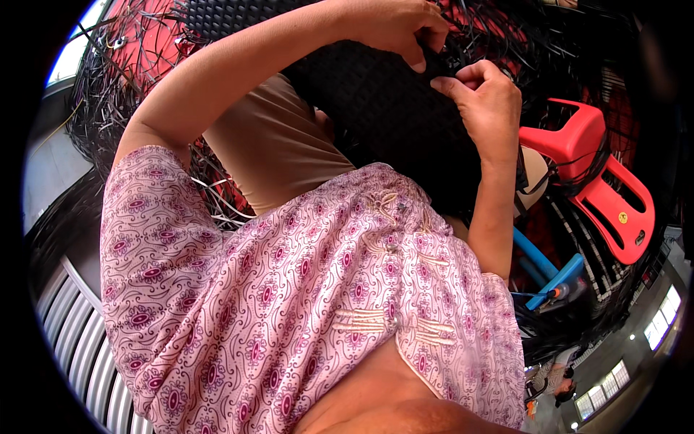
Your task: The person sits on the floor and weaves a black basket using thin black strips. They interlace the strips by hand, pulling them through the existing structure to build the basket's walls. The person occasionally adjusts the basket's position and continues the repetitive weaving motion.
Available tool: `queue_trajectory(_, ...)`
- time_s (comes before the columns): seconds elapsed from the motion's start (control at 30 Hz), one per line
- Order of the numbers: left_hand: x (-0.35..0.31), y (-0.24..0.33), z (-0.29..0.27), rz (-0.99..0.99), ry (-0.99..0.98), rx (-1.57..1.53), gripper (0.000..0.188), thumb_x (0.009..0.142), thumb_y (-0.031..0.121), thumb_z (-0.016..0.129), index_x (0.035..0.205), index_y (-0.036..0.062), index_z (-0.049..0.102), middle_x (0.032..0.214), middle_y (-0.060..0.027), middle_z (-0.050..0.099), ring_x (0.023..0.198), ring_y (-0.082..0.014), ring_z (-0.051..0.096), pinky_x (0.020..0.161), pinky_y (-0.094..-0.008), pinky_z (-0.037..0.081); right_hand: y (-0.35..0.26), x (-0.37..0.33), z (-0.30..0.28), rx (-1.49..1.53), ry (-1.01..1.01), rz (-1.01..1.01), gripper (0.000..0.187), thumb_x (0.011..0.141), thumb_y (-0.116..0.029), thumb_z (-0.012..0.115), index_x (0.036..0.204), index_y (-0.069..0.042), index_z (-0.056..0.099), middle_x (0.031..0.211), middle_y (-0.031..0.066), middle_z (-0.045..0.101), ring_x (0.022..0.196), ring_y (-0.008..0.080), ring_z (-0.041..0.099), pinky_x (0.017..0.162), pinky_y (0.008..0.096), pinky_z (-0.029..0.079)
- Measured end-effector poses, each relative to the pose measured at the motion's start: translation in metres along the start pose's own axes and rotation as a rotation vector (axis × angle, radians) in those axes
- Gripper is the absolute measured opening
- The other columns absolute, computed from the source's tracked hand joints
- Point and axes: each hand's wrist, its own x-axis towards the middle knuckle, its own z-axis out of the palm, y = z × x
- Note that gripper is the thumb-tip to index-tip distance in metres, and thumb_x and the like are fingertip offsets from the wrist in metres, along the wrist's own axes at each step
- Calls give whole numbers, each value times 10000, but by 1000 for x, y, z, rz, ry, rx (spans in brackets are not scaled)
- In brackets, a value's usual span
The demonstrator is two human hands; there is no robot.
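Note:
A dark black woven piece [390, 101], its surface in a tight basket-like pattern, lies across my lap and over my leg. At its far edge my left hand [397, 27] bends down from above, fingers curled and thumb pressed against the black material. Close to its right, my right hand [486, 98] pinches the same edge between thumb and forefinger. The two hands are a short gap apart. Which strand each one grips is too dark to make out.
Loose black plastic strips [108, 123] lie heaped around on a red surface. A red plastic stool-like piece [578, 137] stands right of my right forearm, with a blue handled object [565, 278] below it. Ribbed metal [81, 347] lies lower left. Another person [557, 380] is far off, lower right.

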Motion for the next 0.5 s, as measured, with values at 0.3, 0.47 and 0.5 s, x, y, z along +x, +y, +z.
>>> queue_trajectory(0.3, 8, -3, 2, 9, -90, -66, 414, 705, 213, 827, 1057, 30, 710, 974, -152, 671, 941, -320, 648, 825, -425, 516, 4, 4, 8, 160, -3, -53, 405, 690, -306, 862, 952, -32, 720, 902, 134, 733, 841, 282, 716, 769, 393, 539)
queue_trajectory(0.47, 3, -9, 3, 129, -17, -26, 385, 707, 206, 813, 1047, 50, 723, 975, -132, 672, 964, -324, 636, 840, -424, 507, 1, 3, 10, 101, 41, -146, 372, 704, -267, 842, 964, -31, 718, 964, 146, 711, 893, 308, 696, 794, 408, 529)
queue_trajectory(0.5, 1, -8, 3, 143, -7, -28, 384, 702, 201, 811, 1045, 52, 724, 976, -127, 669, 972, -322, 631, 845, -424, 503, 1, 4, 10, 85, 47, -167, 362, 709, -263, 838, 962, -33, 718, 964, 145, 708, 891, 315, 693, 793, 411, 528)
